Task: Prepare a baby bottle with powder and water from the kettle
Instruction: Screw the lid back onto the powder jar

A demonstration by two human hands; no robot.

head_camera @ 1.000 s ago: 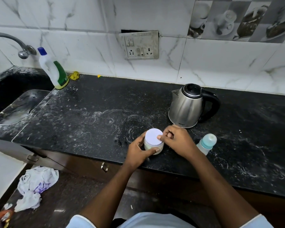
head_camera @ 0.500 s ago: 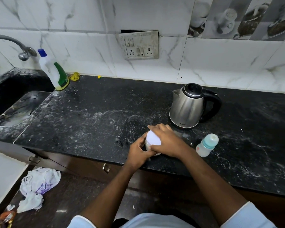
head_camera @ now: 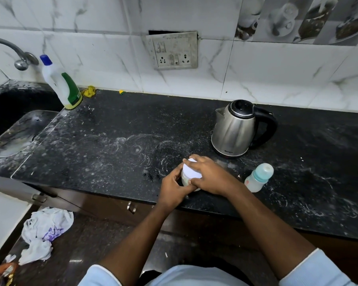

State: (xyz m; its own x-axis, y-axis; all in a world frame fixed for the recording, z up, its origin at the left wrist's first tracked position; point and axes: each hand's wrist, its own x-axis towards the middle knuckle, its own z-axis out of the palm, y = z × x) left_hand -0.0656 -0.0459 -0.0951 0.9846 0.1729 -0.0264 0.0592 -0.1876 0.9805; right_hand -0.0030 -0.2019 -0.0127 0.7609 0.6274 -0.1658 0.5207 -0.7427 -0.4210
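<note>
A small powder jar (head_camera: pixel 186 178) with a white lid (head_camera: pixel 191 171) stands near the front edge of the black counter (head_camera: pixel 116 141). My left hand (head_camera: pixel 175 189) wraps around the jar's body from the left. My right hand (head_camera: pixel 210 175) lies over the lid, fingers curled around its rim. Most of the jar is hidden by both hands. To the right, apart from my hands, a baby bottle (head_camera: pixel 258 178) with a teal cap leans on the counter. Behind the jar a steel kettle (head_camera: pixel 236 129) with a black handle sits with its lid closed.
A white and green detergent bottle (head_camera: pixel 62 83) stands at the back left beside the sink (head_camera: pixel 15 131) and tap (head_camera: pixel 19 56). A switch socket (head_camera: pixel 174 51) is on the tiled wall. White crumpled bags (head_camera: pixel 43 230) lie on the floor at the left.
My right hand has moved from the lid's right edge to cover the top of the lid. The left hand has stayed on the jar's body.
</note>
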